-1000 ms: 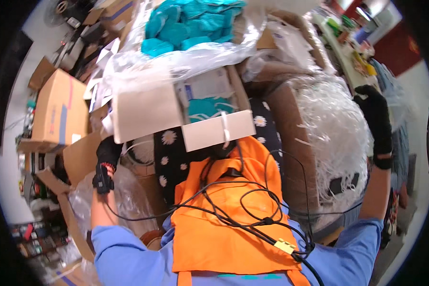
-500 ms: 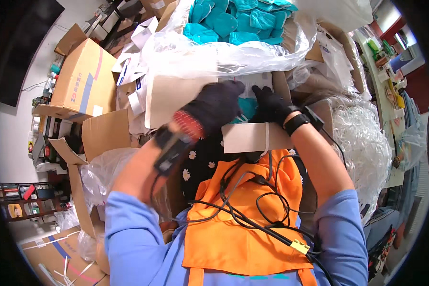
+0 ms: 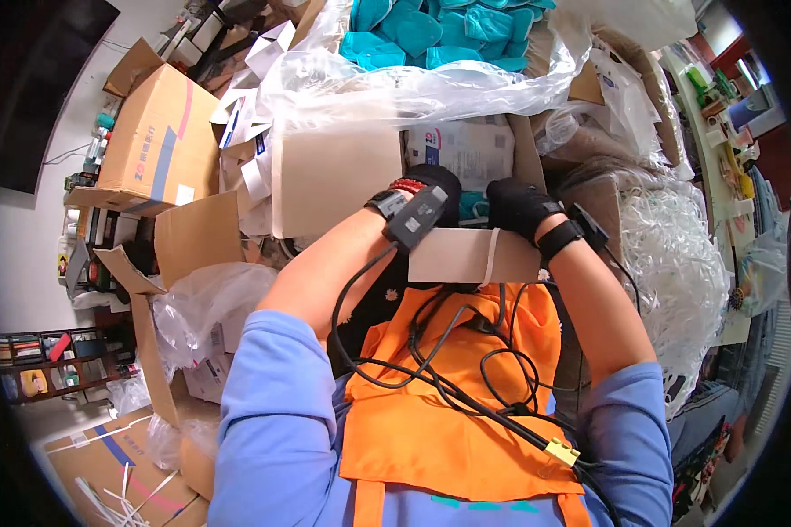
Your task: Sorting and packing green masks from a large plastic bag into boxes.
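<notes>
Both my hands wear black gloves and reach down into an opened carton, whose near flap (image 3: 444, 256) carries a white strap (image 3: 490, 255). My left hand (image 3: 439, 186) bends into its left side, fingers hidden from sight. On the right, the fingers of my right hand (image 3: 517, 209) curl downward by the wall; what they grip is hidden. Between the two hands shows a bit of teal folded pieces (image 3: 473, 205), which look like face masks. A white printed plastic pack (image 3: 466, 151) lies in the carton beyond my hands. The wide left flap (image 3: 338, 180) is folded out.
At the far side, a clear plastic liner (image 3: 395, 88) surrounds a heap of teal pieces (image 3: 453, 35). White strands (image 3: 668, 281) pile up at the right. A brown carton (image 3: 154, 140) and small white boxes (image 3: 253, 167) stand left. Black cables (image 3: 439, 386) hang over my orange apron (image 3: 448, 439).
My left hand has moved right and nearer, down into the carton. My right hand has come slightly nearer and right. The white pack is more exposed, and less teal shows.
</notes>
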Demonstrator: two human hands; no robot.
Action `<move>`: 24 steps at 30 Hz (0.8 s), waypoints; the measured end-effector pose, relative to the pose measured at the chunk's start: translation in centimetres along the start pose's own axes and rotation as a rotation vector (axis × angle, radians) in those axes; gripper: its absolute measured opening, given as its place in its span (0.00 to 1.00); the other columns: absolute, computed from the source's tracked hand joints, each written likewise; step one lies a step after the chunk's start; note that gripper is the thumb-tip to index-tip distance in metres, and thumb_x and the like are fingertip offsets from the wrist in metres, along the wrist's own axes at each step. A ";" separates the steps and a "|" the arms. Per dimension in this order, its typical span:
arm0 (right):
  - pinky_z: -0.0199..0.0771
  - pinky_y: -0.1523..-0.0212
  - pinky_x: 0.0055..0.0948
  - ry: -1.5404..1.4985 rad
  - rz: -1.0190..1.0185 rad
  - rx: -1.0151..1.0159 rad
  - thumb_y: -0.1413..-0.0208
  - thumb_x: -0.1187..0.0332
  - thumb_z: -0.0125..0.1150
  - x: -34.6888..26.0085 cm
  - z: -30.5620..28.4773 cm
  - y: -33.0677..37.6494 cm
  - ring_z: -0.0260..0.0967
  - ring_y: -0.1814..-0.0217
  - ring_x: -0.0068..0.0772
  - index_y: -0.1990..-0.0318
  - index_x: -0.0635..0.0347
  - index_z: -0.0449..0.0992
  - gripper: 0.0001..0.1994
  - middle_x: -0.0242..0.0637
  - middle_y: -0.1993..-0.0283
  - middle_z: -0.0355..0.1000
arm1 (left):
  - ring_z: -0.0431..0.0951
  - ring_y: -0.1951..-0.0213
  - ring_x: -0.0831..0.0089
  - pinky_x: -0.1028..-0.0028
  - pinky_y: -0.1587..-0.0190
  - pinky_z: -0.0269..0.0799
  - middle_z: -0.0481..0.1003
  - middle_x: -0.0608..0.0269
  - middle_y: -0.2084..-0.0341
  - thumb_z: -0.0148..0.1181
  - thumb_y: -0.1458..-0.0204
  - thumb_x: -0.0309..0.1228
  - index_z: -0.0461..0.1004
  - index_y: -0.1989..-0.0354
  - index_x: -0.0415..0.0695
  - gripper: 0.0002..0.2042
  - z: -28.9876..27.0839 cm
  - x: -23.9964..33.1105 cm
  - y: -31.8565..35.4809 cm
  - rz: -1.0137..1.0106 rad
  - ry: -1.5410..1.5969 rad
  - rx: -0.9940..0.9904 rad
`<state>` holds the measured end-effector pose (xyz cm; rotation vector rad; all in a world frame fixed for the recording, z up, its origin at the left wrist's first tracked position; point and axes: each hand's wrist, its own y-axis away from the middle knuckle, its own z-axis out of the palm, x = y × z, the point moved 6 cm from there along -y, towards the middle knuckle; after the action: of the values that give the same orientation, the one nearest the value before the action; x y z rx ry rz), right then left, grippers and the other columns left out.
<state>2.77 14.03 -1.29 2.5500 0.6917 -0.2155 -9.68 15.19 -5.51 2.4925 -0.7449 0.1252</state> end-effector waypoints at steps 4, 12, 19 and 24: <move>0.73 0.57 0.43 0.061 -0.156 0.316 0.52 0.69 0.57 0.6 -3.6 3.3 0.73 0.59 0.54 0.61 0.63 0.77 0.11 0.53 0.64 0.74 | 0.79 0.63 0.54 0.61 0.56 0.73 0.78 0.47 0.67 0.66 0.65 0.46 0.80 0.66 0.41 0.22 -4.4 2.2 1.5 0.075 0.041 0.052; 0.72 0.57 0.26 -0.860 0.152 0.498 0.48 0.67 0.60 4.9 -10.9 15.1 0.72 0.61 0.27 0.54 0.64 0.75 0.15 0.37 0.61 0.75 | 0.78 0.60 0.56 0.64 0.54 0.73 0.77 0.47 0.62 0.67 0.61 0.42 0.76 0.56 0.41 0.24 -7.3 0.3 2.4 0.122 0.376 0.309; 0.71 0.61 0.19 -1.376 0.220 0.643 0.42 0.65 0.54 8.3 -9.5 24.0 0.72 0.61 0.22 0.51 0.65 0.74 0.16 0.35 0.60 0.74 | 0.78 0.64 0.68 0.70 0.56 0.72 0.79 0.54 0.64 0.63 0.54 0.36 0.77 0.56 0.42 0.18 -9.3 1.7 4.0 0.280 0.871 0.284; 0.67 0.67 0.16 -1.232 0.235 0.752 0.43 0.66 0.54 9.9 -8.8 25.9 0.67 0.67 0.16 0.52 0.62 0.75 0.14 0.28 0.64 0.73 | 0.78 0.61 0.62 0.68 0.54 0.71 0.78 0.50 0.63 0.61 0.53 0.36 0.76 0.56 0.40 0.18 -10.4 1.8 5.1 0.328 0.609 0.499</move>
<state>24.75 3.15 14.39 2.3730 -0.2354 -2.0110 -10.23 16.08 6.12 2.5142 -0.9148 1.2577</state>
